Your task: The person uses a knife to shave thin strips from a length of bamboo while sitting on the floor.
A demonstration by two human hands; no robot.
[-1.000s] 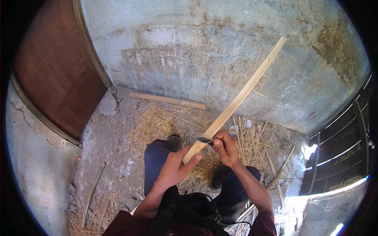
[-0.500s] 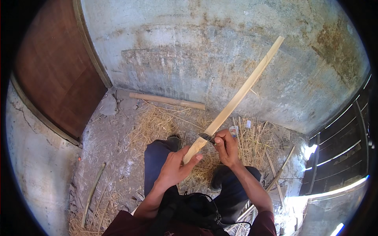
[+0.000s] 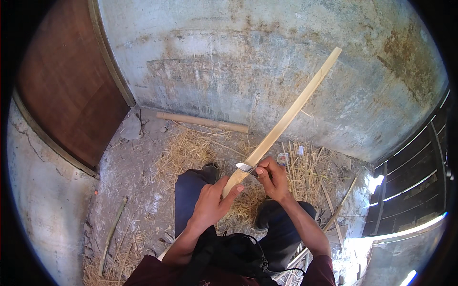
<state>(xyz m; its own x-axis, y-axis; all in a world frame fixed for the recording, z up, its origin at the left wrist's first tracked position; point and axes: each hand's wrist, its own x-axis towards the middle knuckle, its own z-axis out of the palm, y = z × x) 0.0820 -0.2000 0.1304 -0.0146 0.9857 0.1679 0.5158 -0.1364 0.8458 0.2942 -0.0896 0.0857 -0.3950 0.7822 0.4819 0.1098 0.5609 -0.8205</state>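
Observation:
A long pale bamboo strip (image 3: pixel 286 120) slants up and away to the right from between my legs. Its near end is gripped by my left hand (image 3: pixel 213 200), the thumb along one side and the fingers on the other. My right hand (image 3: pixel 273 179) pinches a small knife, most of its handle hidden by the fingers. The shiny knife blade (image 3: pixel 244 167) lies across the strip a little beyond my left hand. A thin curled sliver (image 3: pixel 306 113) sticks out from the strip's right edge farther up.
Heaps of straw-like shavings (image 3: pixel 183 150) cover the floor. A bamboo pole (image 3: pixel 202 122) lies along the stained wall (image 3: pixel 205 71). A green stick (image 3: pixel 112 236) rests at the left, more sticks (image 3: pixel 339 205) at the right. A brown door (image 3: pixel 71 81) stands far left, dark slatted boards (image 3: pixel 410 176) at right.
The blade has shifted slightly left and tilted, so it now catches the light. The strip's far end has dipped a little. Both hands keep their grips.

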